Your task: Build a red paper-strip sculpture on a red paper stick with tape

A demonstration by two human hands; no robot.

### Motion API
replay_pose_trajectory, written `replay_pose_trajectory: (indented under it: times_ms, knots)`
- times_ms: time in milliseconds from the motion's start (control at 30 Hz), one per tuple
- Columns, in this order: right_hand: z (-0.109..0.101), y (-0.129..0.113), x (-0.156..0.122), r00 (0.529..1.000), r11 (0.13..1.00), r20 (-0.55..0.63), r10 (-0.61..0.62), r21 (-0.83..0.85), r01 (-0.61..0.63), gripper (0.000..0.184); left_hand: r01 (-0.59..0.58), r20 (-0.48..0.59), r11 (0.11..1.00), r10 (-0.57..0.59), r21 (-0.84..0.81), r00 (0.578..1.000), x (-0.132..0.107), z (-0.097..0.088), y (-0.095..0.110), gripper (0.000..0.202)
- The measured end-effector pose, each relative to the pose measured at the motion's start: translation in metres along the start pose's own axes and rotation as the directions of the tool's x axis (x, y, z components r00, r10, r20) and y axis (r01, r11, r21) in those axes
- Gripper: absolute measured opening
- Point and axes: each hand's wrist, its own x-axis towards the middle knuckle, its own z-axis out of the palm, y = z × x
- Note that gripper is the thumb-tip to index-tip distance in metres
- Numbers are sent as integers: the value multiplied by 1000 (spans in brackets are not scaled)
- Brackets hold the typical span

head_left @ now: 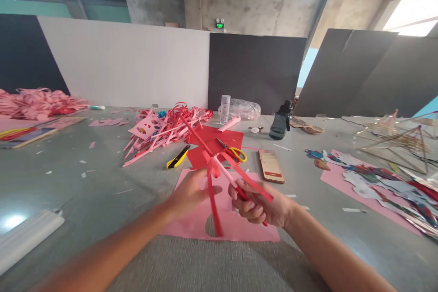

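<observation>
My right hand (258,203) is wrapped around a bunch of red and pink paper strips (224,169), which meet in a knot-like cluster in front of me. One red strip (212,205) hangs down from the cluster, and another reaches up and away to the left. Beside the hanging strip is my left hand (190,189), its fingers apart and partly hidden behind the strip. Beneath both hands lies a pink paper sheet (246,230) with a cut-out hole. Just beyond are red paper (205,134), yellow-handled scissors (237,154) and a yellow-black utility knife (178,157).
A heap of pink and red strips (167,127) lies behind the knife. A phone (271,166), a dark bottle (279,123) and a clear cylinder (225,108) stand or lie farther back. Paper cut-outs (383,182) and stick frames (404,146) are at right, a white roll-like object (30,237) at left.
</observation>
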Motion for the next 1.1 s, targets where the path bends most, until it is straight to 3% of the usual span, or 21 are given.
replay_pose_trajectory:
  times_ms: [100,167,267,367,467,633,767,900,1100]
  knots:
    - [1,5,7,986,988,-71,-151,-30,149,31,146,220,981,-116,-124,969,-12,15,16,41]
    - [1,8,10,959,964,-98,-265,-49,261,32,203,285,957,-140,-205,948,-17,17,22,47]
    - [0,10,13,946,956,-139,-293,-41,290,34,170,225,939,-104,-299,969,-22,17,28,54]
    - [2,14,15,947,959,-150,-282,-53,278,33,85,141,938,-39,-336,989,-23,20,34,46]
    - [7,20,20,948,956,-129,-291,-77,283,30,95,242,915,3,-392,970,-24,25,41,42]
    - [11,34,29,945,947,-93,-314,-100,305,30,238,385,819,-22,-522,923,-25,31,47,54]
    - [14,40,33,964,963,-24,-265,-65,263,36,258,287,784,-106,-564,952,-23,26,46,51]
    - [17,44,33,984,983,34,-177,-42,179,36,240,201,769,-147,-592,969,-20,16,45,27]
    - [20,47,33,996,995,9,-90,-35,90,37,284,167,544,-255,-790,952,-13,10,42,18]
